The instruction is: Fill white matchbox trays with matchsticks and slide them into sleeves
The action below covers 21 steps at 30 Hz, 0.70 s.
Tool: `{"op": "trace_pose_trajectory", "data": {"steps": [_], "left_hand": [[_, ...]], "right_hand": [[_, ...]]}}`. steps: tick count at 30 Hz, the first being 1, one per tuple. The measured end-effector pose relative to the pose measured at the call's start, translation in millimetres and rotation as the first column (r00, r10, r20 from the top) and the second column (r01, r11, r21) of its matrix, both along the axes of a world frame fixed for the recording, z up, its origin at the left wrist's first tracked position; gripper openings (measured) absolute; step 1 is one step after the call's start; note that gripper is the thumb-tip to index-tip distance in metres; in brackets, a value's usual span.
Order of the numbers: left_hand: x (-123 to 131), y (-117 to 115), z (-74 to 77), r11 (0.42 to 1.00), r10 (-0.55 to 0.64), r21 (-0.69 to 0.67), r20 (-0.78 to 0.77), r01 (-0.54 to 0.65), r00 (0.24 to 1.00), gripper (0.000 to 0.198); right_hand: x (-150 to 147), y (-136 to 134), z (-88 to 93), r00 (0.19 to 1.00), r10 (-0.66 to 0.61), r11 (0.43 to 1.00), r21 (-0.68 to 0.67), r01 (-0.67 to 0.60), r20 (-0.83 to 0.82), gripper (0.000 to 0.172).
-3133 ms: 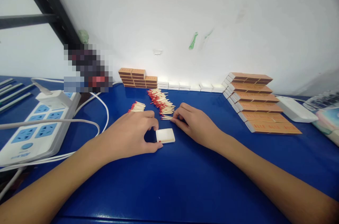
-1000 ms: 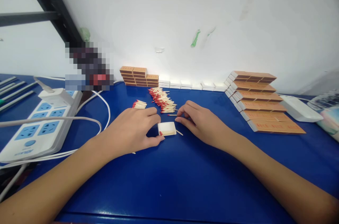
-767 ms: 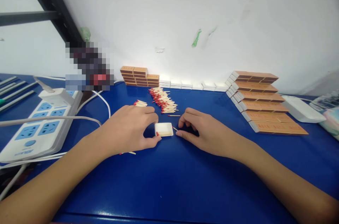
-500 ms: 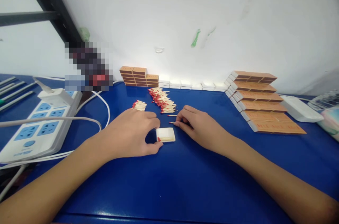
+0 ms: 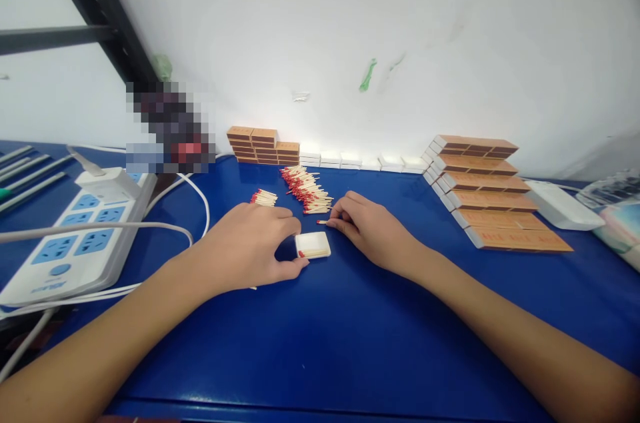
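Note:
My left hand [image 5: 245, 246] holds a small white matchbox tray [image 5: 314, 241] at its left end, thumb at the near corner and fingers at the far one. Along the tray's near side lie a few red-tipped matches [image 5: 315, 254]. Just to the right, my right hand [image 5: 367, 226] is closed in a pinch on a match [image 5: 323, 222], its red head pointing left. Beyond the hands spreads a large loose pile of matches [image 5: 306, 190]. A smaller bunch of matches [image 5: 264, 197] lies behind my left hand, partly hidden.
Brown matchboxes [image 5: 263, 146] are stacked against the wall, beside a row of white trays [image 5: 350, 161]. Stepped rows of matchboxes [image 5: 485, 200] stand at right, near a white adapter-like block [image 5: 565, 204]. A power strip [image 5: 75, 236] with cables occupies the left.
My right hand has moved slightly away from me. Two separate match heads showed near its fingertips before; one shows now. My left hand still holds the tray, which is shifted slightly farther off.

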<state>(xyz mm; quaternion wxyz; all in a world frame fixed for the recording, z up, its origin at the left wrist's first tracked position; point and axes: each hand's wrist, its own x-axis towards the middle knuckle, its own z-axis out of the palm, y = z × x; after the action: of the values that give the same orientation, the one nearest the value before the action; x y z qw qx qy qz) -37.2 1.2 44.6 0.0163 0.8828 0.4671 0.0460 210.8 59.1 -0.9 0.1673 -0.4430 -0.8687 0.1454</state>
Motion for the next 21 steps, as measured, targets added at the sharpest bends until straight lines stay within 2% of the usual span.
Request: {"op": "trace_pose_trajectory", "data": {"steps": [5,8,13,18,21], "left_hand": [[3,0,2.9,0.998,0.059,0.013,-0.031,-0.059,0.998,0.024],[4,-2,2.7,0.998,0.049,0.029,-0.046,-0.048,0.998,0.024],[4,-3,0.8,0.998,0.031,0.053,-0.067,-0.028,0.997,0.023],[4,-2,-0.5,1.0,-0.006,0.026,-0.065,0.007,0.998,0.023],[3,-2,-0.5,0.999,-0.032,0.017,-0.057,0.033,0.998,0.023]], "right_hand": [[-2,-6,7.2,1.0,0.024,1.0,0.021,-0.023,-0.018,0.012],[-8,-18,12.1,0.997,0.067,0.997,0.048,-0.064,-0.047,0.01],[-16,-33,14.0,0.987,0.163,0.985,0.057,-0.163,0.011,0.007],[-11,-20,8.3,0.983,0.125,0.991,0.071,-0.117,-0.136,0.011],[-8,-6,0.7,0.987,0.103,0.988,0.132,-0.086,-0.123,0.017]]}}
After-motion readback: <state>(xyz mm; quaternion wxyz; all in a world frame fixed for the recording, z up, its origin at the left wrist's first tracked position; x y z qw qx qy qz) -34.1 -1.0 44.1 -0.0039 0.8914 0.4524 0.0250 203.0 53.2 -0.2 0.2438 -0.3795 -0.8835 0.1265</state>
